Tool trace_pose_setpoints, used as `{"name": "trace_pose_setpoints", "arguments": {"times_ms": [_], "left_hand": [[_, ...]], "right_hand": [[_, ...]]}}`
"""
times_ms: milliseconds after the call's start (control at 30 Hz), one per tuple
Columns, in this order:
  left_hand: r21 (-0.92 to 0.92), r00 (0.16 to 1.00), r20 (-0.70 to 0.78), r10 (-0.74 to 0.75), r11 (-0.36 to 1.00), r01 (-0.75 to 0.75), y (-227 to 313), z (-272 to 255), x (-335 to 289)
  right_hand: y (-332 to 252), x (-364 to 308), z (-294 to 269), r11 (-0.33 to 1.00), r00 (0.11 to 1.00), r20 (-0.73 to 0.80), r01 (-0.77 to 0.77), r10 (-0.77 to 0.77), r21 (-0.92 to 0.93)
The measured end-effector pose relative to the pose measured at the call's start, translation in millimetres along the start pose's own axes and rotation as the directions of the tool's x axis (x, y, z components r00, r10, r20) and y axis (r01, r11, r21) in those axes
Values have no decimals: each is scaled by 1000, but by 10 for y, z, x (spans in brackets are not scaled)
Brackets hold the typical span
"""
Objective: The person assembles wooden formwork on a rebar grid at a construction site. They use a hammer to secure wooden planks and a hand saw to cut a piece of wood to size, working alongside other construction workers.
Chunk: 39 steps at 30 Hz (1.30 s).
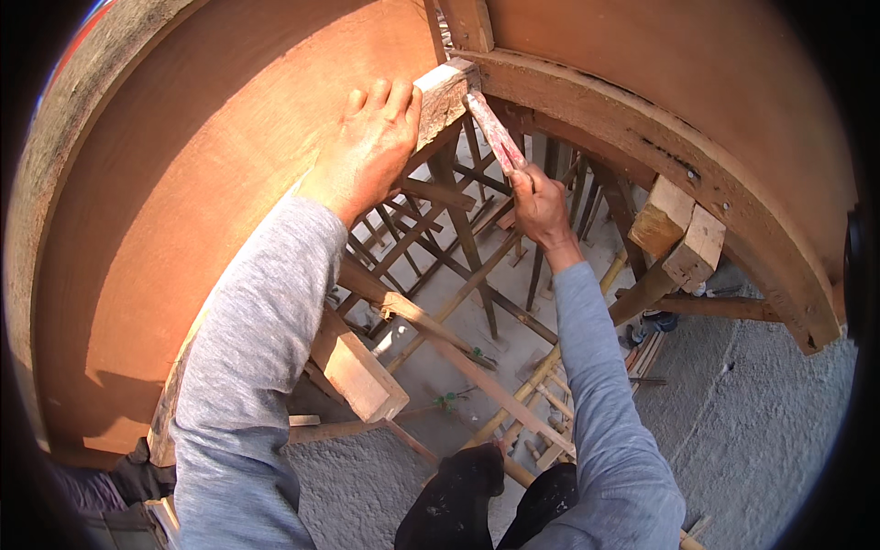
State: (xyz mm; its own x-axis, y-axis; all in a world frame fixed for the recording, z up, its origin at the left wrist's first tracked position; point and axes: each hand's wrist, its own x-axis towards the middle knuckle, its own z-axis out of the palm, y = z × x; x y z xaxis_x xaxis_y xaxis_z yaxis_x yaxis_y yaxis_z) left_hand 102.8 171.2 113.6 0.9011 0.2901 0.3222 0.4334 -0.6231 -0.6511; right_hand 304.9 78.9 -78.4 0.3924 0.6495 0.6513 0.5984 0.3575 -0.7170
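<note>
Timber edge [444, 93], left hand [374, 151] atop, gap [513, 280] alongside

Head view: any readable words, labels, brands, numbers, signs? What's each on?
None readable.
Red-and-white tool in the right hand: blotchy colour, no lettering I can make out.
Curved timber rib: dark marks, no readable characters.
Orange-brown panel on the left: no lettering visible.
</note>
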Motion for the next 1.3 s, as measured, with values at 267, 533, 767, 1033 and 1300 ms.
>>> {"name": "trace_pose_setpoints", "arguments": {"times_ms": [267,533,767,1033,1300], "left_hand": [[10,1000,7,-10,1000,10,7,-5,-1],[11,1000,-7,-12,1000,12,10,21,2],[54,1000,19,12,998,-13,48,-12,-12],[52,999,-31,9,999,-7,-24,-2,4],[21,1000,3,-11,1000,11,19,-19,3]], "right_hand": [[3,46,-65,953,951,-119,294,-285,72],[-73,9,13,556,654,-541,749,-529,361],[107,184,82,870,944,-314,238,-101,433],[-35,53,39,992,999,-35,-12,8,-123],[-286,196,-21,794,807,-273,579,-524,187]]}}
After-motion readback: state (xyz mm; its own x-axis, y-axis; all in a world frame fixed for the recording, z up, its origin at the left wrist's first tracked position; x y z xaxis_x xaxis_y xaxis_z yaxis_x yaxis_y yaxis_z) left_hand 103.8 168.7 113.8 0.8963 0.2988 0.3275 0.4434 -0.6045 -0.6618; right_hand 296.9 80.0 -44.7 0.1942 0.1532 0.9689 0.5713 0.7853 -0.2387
